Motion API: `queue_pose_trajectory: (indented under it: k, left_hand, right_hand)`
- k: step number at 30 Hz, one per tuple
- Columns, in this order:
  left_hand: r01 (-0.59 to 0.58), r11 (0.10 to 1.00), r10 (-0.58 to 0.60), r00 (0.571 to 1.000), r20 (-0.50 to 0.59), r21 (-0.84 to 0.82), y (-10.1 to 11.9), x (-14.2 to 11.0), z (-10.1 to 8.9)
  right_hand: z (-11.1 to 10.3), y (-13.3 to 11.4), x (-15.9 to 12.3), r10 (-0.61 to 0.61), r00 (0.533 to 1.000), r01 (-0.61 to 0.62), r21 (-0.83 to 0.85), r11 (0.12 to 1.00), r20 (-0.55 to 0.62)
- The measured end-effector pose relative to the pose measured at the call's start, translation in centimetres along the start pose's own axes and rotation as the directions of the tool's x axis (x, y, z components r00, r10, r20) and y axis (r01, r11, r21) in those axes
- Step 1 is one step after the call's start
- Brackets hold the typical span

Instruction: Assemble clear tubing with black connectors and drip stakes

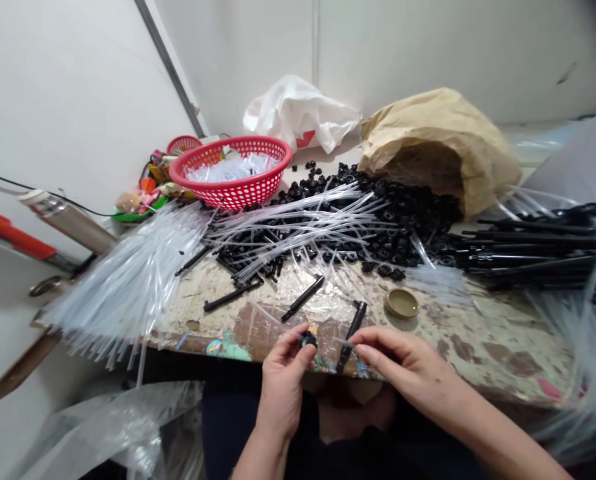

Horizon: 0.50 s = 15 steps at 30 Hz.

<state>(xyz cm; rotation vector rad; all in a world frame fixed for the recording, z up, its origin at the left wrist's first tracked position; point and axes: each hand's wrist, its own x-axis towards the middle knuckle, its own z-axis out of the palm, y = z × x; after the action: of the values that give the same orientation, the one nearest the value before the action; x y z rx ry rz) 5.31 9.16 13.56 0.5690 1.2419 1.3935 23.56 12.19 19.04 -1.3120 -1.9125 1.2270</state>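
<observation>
Between thumb and finger, left hand (284,381) has a black part (309,339) pinched; right hand (409,358), same deal, clear tube (341,341).

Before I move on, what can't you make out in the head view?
All in the head view:
Black part: mostly covered by the left fingers.
Clear piece: its held end is hidden by the right fingers.
Paper bag: depths lost in shadow.
Black rods: far ends cut off by the right edge.

Soft, fairly bright light — glare on the clear bag (141,433) — upper-right corner dark, blurred
</observation>
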Motion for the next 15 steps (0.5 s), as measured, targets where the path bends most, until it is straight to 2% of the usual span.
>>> queue_pose_trajectory:
  k: [2, 5, 15]
  left_hand:
    - [0.061, 0.990, -0.061, 0.998, 0.004, -0.131, 0.0, 0.0, -0.1]
    - [0.122, 0.965, -0.115, 0.992, 0.044, -0.231, 0.2, -0.2, -0.1]
    - [0.165, 0.938, -0.144, 0.986, 0.089, -0.304, 0.3, -0.6, 0.1]
  right_hand:
    - [0.7, -0.2, 0.2, -0.052, 0.999, 0.052, -0.020, 0.998, -0.009]
    - [1.4, -0.3, 0.4, -0.115, 0.993, 0.115, -0.032, 0.993, 0.014]
    - [2.5, 0.2, 0.5, -0.159, 0.987, 0.161, -0.087, 0.983, 0.029]
